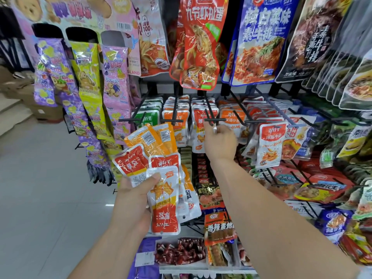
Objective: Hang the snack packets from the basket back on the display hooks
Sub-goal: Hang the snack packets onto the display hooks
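My left hand (133, 195) grips a fanned bunch of small snack packets (159, 164), red-and-white and orange ones, held low in front of the rack. My right hand (219, 140) is raised to the tip of a black display hook (214, 119) in the middle row. Its thumb and curled fingers pinch the top of the front red-and-white packet (198, 135) hanging on that hook. The hand covers that packet's right side. No basket is in view.
The neighbouring hooks (171, 120) carry rows of similar small packets. Large snack bags (259, 37) hang above, and more packets crowd the rack to the right and below. Long candy strips (88, 81) hang at the left, beside open tiled floor (40, 188).
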`<state>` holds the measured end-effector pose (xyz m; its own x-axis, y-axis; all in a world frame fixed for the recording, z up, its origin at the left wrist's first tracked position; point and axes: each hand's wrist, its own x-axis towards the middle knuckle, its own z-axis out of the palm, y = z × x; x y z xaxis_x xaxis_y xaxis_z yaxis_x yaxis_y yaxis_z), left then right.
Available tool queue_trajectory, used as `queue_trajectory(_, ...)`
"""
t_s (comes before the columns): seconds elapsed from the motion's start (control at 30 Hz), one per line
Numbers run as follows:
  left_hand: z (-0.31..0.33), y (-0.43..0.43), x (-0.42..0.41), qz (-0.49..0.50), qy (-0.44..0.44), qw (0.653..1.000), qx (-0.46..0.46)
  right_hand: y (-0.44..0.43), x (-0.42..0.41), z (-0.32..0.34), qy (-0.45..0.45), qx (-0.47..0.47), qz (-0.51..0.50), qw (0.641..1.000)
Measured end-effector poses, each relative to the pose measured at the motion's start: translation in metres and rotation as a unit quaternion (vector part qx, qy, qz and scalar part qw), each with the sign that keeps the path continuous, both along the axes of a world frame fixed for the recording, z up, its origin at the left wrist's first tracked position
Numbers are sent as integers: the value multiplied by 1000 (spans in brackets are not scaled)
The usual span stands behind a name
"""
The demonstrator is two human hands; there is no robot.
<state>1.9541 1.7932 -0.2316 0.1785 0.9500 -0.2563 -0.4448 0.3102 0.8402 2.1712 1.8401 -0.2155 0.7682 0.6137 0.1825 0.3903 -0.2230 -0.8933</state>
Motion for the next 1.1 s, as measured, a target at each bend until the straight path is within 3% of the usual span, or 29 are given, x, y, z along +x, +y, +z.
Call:
queue_trajectory(0.13, -1, -2, -4, -3, 5, 1000, -1, -34, -17, -8, 88, 28, 17, 996)
queue_trajectory(0.27, -2, -8, -3, -9, -5, 1000, -7, -79, -52, -19, 73, 100, 32, 992)
queue_trajectory(0.47, -4, -17, 4, -17, 4, 1000, 9, -102, -88, -22, 121, -16, 217, 968)
queue_trajectory(0.77, -15, -19, 8, 11, 34, 999, 33, -112, -84, -29, 123, 46, 219, 967)
queue_trajectory(1.1, -19, -13, 5, 28, 74, 996, 49, -115, -76, -32, 168, 44, 246, 954)
